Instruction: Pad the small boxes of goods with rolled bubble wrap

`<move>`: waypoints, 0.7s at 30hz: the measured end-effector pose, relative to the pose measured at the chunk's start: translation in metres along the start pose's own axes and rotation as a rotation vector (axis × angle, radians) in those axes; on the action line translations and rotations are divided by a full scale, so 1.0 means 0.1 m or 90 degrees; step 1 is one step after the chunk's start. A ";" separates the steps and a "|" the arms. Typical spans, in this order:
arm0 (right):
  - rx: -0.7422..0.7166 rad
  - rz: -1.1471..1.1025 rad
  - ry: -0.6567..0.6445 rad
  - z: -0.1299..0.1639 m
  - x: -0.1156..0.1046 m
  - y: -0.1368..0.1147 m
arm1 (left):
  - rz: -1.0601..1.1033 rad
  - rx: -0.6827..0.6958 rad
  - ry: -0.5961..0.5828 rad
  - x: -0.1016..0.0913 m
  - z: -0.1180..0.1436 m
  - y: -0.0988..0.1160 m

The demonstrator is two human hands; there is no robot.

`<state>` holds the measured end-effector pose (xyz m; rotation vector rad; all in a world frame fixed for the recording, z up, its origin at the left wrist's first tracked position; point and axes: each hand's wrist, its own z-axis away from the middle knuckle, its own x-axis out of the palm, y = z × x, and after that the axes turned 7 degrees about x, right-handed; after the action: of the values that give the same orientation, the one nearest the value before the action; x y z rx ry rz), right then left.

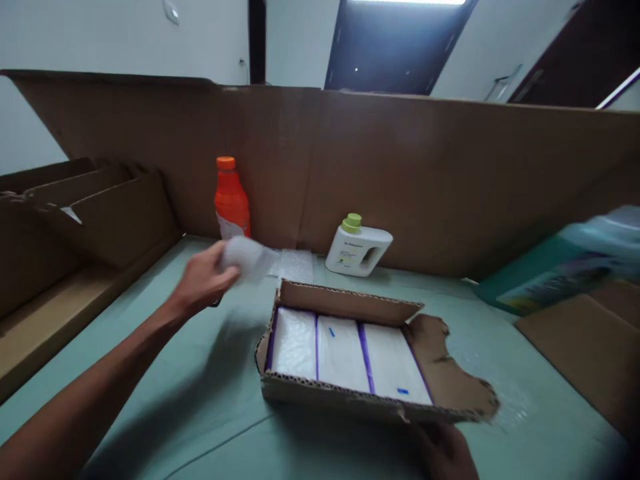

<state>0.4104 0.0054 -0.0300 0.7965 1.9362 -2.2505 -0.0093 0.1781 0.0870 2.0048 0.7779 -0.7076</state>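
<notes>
At ten o'clock of the cardboard box (350, 393), the left hand (203, 280) is closed on a blurred white packet (247, 257). Right hand (445, 450) touches the box's near edge at six o'clock; its grip is unclear. Three white packs (345, 353) lie inside.

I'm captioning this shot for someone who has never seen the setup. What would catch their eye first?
Probably the open cardboard box in the middle of the green table, with three white packs side by side inside. Next, the left hand stretched out beyond it, gripping a blurred white packet. Behind, against the cardboard wall, stand an orange bottle and a white jug with a green cap.
</notes>
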 end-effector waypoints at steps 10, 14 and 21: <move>-0.014 -0.094 -0.114 0.08 -0.02 -0.47 | 0.912 -0.598 0.027 0.39 1.70 0.60; -0.042 -0.067 -0.152 0.22 0.07 -0.64 | 0.914 -0.633 0.043 0.40 1.75 0.73; -0.115 -0.028 -0.145 0.09 0.53 -0.64 | 0.843 -0.651 0.110 0.27 1.56 0.42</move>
<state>0.3376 0.0252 0.0064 0.4589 2.0263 -2.0467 0.0094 0.0326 0.0145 1.1757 -0.2202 0.5662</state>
